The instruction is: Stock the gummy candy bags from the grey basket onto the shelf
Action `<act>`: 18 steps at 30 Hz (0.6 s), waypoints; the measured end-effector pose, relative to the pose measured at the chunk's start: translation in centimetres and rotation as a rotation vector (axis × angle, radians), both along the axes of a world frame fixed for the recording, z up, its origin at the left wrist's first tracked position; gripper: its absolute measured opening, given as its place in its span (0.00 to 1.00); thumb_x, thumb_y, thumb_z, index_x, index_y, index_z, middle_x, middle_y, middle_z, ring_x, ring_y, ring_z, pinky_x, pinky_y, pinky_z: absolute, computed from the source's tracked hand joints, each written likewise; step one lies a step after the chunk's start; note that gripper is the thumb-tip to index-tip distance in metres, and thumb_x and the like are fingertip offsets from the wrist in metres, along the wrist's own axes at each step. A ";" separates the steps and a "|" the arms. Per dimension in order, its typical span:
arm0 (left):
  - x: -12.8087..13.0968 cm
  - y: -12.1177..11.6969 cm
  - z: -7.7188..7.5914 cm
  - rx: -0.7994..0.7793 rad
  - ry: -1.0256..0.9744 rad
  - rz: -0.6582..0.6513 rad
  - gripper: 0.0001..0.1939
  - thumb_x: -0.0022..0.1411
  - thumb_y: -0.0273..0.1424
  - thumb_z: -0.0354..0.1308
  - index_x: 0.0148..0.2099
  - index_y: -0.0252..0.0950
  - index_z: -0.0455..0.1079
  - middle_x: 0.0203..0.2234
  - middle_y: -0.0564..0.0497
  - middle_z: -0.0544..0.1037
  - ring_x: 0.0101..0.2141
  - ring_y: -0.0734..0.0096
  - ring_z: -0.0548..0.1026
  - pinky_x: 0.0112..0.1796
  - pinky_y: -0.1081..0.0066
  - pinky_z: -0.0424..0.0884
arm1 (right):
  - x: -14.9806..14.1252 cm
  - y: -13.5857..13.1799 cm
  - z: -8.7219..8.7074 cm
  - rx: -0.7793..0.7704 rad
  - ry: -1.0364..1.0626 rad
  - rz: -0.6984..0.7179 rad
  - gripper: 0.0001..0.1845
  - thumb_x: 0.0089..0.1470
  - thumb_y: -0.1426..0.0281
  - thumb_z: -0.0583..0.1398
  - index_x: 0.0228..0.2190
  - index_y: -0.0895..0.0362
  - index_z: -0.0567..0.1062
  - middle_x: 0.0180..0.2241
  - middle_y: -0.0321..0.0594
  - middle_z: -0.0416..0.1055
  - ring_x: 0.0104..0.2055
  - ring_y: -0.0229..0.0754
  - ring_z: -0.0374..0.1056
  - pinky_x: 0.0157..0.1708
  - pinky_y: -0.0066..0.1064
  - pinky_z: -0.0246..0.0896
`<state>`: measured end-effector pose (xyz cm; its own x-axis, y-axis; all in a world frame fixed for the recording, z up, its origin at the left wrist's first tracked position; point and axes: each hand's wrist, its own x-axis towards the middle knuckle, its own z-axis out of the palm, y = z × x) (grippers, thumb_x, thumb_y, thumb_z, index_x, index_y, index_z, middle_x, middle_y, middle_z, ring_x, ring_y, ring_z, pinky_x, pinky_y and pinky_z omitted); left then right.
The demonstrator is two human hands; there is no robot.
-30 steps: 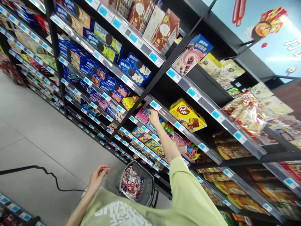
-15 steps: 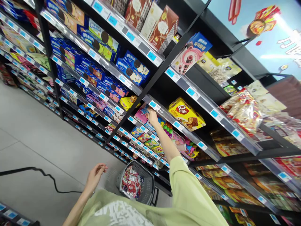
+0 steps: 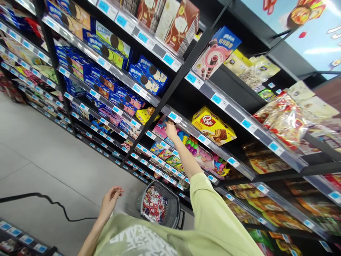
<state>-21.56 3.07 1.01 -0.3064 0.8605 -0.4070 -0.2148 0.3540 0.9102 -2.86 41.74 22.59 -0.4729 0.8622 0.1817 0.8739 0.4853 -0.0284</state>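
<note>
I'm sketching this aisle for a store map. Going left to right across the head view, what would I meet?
Black cord → left hand → small yellow box → right hand → large yellow box → shiny red-and-clear bag.

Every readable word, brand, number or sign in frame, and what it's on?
"Q蒂": yellow box; second character stylised, likely.
"奥利奥": blue cookie boxes, probable reading.
"可可": blue-and-pink box; following characters unclear.
Shirt: white capitals, folded and cut off, no whole word.
Price tags: digits too small or blurred.
Wall sign: lettering cut off.
Pink pack at right hand: nothing legible.
</note>
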 end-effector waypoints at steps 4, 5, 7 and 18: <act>0.0 0.3 -0.1 0.015 0.014 -0.020 0.28 0.47 0.56 0.58 0.39 0.36 0.70 0.34 0.42 0.82 0.33 0.59 0.78 0.37 0.63 0.71 | 0.6 -0.8 0.1 -0.034 0.039 0.043 0.30 0.55 0.83 0.53 0.59 0.62 0.69 0.60 0.54 0.65 0.63 0.53 0.57 0.63 0.48 0.55; 0.0 0.4 -0.1 0.022 0.025 -0.027 0.29 0.48 0.56 0.58 0.39 0.36 0.70 0.34 0.42 0.82 0.33 0.59 0.78 0.37 0.63 0.72 | 0.9 -1.7 -0.1 -0.036 0.055 0.054 0.31 0.55 0.82 0.54 0.61 0.61 0.67 0.63 0.53 0.62 0.65 0.55 0.55 0.64 0.50 0.53; -0.2 0.5 0.1 0.036 0.054 -0.040 0.29 0.49 0.56 0.58 0.40 0.36 0.70 0.35 0.42 0.82 0.34 0.59 0.78 0.38 0.63 0.72 | 1.5 -4.2 -1.0 -0.031 0.098 0.073 0.33 0.58 0.77 0.56 0.64 0.60 0.61 0.68 0.52 0.53 0.69 0.56 0.48 0.66 0.54 0.49; 0.4 1.0 0.0 -0.011 0.101 -0.110 0.32 0.46 0.59 0.61 0.39 0.35 0.70 0.33 0.42 0.81 0.33 0.61 0.78 0.36 0.65 0.72 | 12.1 -27.0 -17.5 -0.668 0.121 -0.208 0.12 0.62 0.71 0.60 0.47 0.61 0.75 0.46 0.42 0.74 0.49 0.43 0.71 0.52 0.38 0.68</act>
